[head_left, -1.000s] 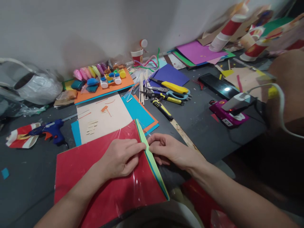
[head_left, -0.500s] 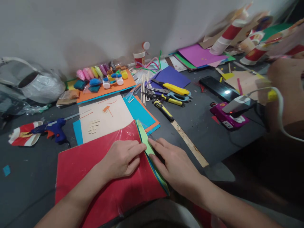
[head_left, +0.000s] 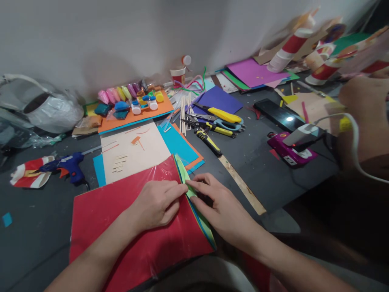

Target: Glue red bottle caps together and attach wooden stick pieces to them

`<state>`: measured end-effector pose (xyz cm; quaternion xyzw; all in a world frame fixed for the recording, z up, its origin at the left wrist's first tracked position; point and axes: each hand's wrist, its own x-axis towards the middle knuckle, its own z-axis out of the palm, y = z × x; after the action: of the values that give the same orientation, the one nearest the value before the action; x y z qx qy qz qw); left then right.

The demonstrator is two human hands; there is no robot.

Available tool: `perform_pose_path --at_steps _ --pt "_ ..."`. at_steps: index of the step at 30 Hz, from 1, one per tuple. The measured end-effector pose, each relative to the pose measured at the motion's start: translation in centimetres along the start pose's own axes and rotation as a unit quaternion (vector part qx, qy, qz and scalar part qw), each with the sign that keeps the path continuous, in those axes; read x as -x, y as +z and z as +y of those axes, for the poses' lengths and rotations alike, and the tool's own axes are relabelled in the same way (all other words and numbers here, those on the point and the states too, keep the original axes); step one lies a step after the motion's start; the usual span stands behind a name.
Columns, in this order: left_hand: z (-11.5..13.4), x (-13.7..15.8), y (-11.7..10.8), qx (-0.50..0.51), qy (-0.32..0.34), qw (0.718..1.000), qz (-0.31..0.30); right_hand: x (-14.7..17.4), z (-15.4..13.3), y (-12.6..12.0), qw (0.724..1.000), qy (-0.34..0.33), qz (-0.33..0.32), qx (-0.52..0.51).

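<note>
A pack of coloured paper [head_left: 100, 219] in clear plastic wrap, red sheet on top, lies at the table's front. My left hand [head_left: 158, 202] rests on it with curled fingers, index finger and thumb gripping the pack's right edge. A light green paper sheet [head_left: 182, 168] shows along that edge, with blue and yellow layers beside it. My right hand [head_left: 219, 202] has its index finger and thumb on the green sheet's edge, the other fingers bent. The undersides of the fingers are hidden.
A glue gun [head_left: 71, 166] lies left. Behind the pack are a beige sheet [head_left: 152, 142] with small sticks, and clay packets [head_left: 112, 95]. Cutters [head_left: 208, 142], scissors [head_left: 227, 123] and a wooden strip [head_left: 243, 184] lie right, near a phone [head_left: 276, 111] and a purple power adapter [head_left: 288, 152]. Another person's arm [head_left: 364, 109] is far right.
My right hand has shifted slightly, its index finger sliding a little left on the green sheet and bending more. The left hand and the pack stay in place.
</note>
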<state>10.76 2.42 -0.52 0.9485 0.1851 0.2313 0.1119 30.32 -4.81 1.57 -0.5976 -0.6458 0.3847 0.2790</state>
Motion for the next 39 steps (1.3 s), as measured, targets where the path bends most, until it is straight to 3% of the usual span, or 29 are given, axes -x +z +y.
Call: perform_pose_path --at_steps 3,6,17,27,34,39 --pt "0.1 -0.1 0.0 0.001 -0.003 1.000 -0.002 -0.6 0.1 0.0 0.995 0.017 0.019 -0.093" --pt "0.0 -0.1 0.0 0.004 -0.006 1.000 -0.007 -1.2 0.2 -0.1 0.992 0.022 0.025 -0.118" --pt "-0.1 0.1 0.1 0.002 -0.012 1.000 -0.022 -1.8 -0.6 -0.3 0.997 -0.020 -0.008 0.073" --pt "0.0 0.1 -0.2 -0.024 -0.005 0.999 -0.040 -3.5 -0.1 -0.3 0.995 0.079 -0.011 0.055" --pt "0.1 -0.2 -0.7 -0.027 0.003 0.998 -0.056 -3.1 -0.7 0.2 0.996 0.023 0.012 0.085" --pt "0.4 -0.4 -1.1 -0.028 0.009 0.998 -0.059 -2.8 -1.0 -0.4 0.999 0.011 -0.001 0.038"
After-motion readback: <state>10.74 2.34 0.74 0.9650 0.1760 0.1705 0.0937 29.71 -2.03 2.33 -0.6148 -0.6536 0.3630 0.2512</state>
